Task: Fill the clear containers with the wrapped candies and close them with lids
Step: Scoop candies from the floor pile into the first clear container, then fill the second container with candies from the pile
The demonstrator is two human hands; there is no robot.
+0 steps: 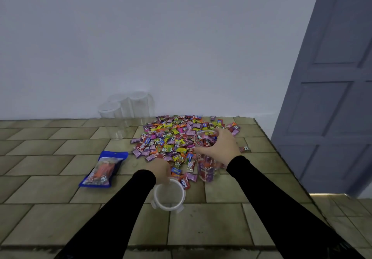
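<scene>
A heap of colourful wrapped candies (171,138) lies on the tiled table (50,168). My right hand (221,148) grips the rim of a clear container (205,170) filled with candies at the heap's right edge. Nearer to me, my left hand (161,170) holds the far rim of a clear round lid (169,196) lying on the table; its fingers are mostly hidden by the sleeve. Three empty clear containers (112,120) stand at the back by the wall.
A blue candy bag (104,168) lies left of the heap. The white wall runs along the table's far edge. The table's right edge drops off beside a grey door (332,97). Bare tiles stretch to the left and in front.
</scene>
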